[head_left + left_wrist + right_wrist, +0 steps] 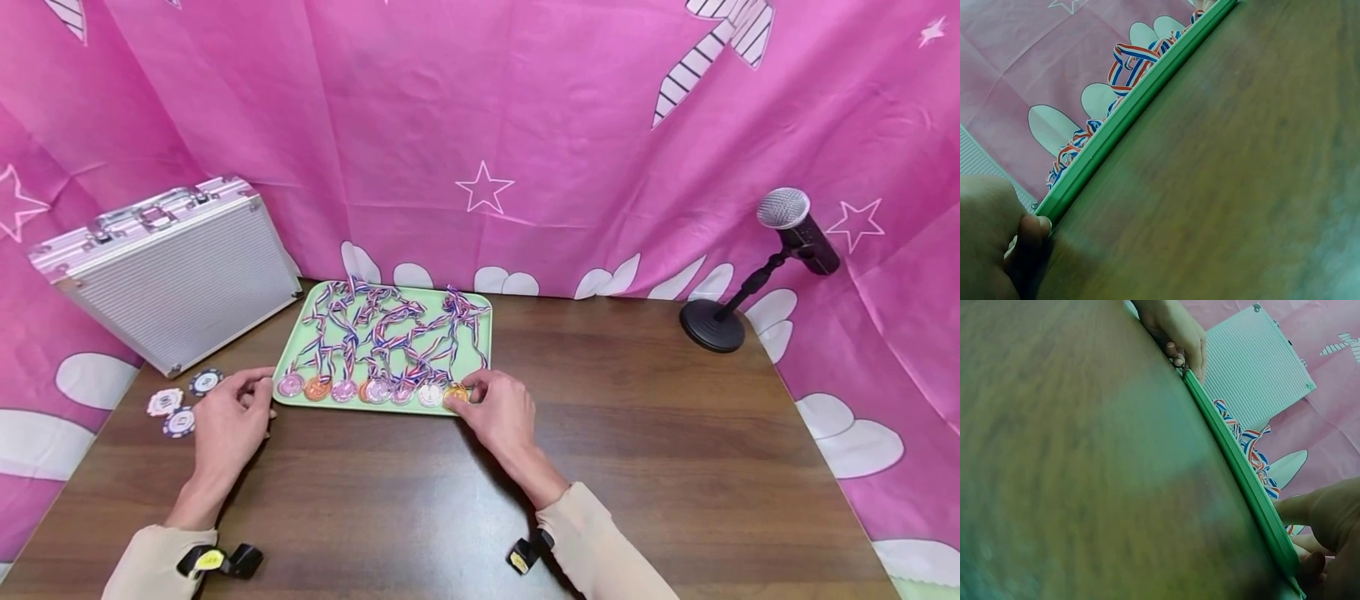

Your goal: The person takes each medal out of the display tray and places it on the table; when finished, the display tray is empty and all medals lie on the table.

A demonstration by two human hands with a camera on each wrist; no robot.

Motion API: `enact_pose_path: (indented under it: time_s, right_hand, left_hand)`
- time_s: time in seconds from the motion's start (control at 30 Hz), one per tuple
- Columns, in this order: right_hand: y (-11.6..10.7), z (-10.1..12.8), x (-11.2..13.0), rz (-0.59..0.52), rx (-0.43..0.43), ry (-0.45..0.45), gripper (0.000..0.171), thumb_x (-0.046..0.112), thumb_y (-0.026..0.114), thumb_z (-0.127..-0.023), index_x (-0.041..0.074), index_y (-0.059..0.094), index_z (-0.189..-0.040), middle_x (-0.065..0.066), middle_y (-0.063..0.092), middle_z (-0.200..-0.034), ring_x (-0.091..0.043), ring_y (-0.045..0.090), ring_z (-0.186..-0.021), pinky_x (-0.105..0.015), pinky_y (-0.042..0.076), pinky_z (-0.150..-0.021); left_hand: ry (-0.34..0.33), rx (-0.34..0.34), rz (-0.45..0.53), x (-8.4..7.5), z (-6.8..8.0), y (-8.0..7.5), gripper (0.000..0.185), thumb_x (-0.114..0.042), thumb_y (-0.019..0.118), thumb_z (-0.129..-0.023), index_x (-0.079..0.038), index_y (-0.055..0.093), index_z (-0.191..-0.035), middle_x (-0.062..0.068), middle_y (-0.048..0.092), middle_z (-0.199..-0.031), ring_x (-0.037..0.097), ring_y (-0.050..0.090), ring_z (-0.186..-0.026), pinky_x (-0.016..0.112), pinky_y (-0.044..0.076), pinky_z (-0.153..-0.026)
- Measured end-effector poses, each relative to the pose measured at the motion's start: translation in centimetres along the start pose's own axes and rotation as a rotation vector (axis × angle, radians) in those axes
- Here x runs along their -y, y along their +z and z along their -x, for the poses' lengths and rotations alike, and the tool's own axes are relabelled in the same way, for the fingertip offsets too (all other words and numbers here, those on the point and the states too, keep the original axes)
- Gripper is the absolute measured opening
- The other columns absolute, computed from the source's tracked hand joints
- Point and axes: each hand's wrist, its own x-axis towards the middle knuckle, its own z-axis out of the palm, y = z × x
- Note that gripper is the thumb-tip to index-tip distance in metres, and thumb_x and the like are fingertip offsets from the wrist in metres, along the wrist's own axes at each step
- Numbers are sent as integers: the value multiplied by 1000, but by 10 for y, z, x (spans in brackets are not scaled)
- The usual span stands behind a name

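Note:
A light green tray [375,289] lies on the table, holding several medals on red, white and blue striped ribbons [405,329]. The medals, such as an orange-bronze medal [317,388] and a silvery medal [377,391], line its front edge. At the front left corner, my left hand [234,417] grips the tray's edge, with a fingertip [1041,224] against the corner. My right hand [501,412] holds the front right corner. Its thumb reaches over the rim beside a gold medal [456,393], and its other fingers curl around the corner [1313,562].
A silver ridged case [183,279] stands at the back left. Several poker chips [165,402] lie beside my left hand. A microphone [798,229] on a black stand [712,326] is at the back right. A pink curtain [420,125] hangs behind the wooden table [615,417].

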Motion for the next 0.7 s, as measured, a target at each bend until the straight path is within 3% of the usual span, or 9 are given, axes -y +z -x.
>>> enact_pose_path:
  time_s: [0.43, 0.7]
  right_hand:
    - [20, -2, -26, -72, -40, -140, 20, 28, 91, -89, 26, 82, -106, 12, 75, -82, -9, 64, -66, -35, 48, -57]
    - [-11, -6, -3, -355, 23, -68, 9, 5, 86, -93, 9, 84, -100, -3, 77, -80, -4, 59, -61, -22, 50, -58]
  left_hand:
    - [-11, 0, 14, 1, 0, 1, 32, -18, 59, -111, 0, 78, -129, 11, 73, -73, 4, 58, -42, 22, 45, -40]
    - [-21, 2, 22, 1, 0, 1, 32, -20, 60, -112, -1, 78, -131, 13, 74, -75, 4, 58, -43, 22, 46, -40]
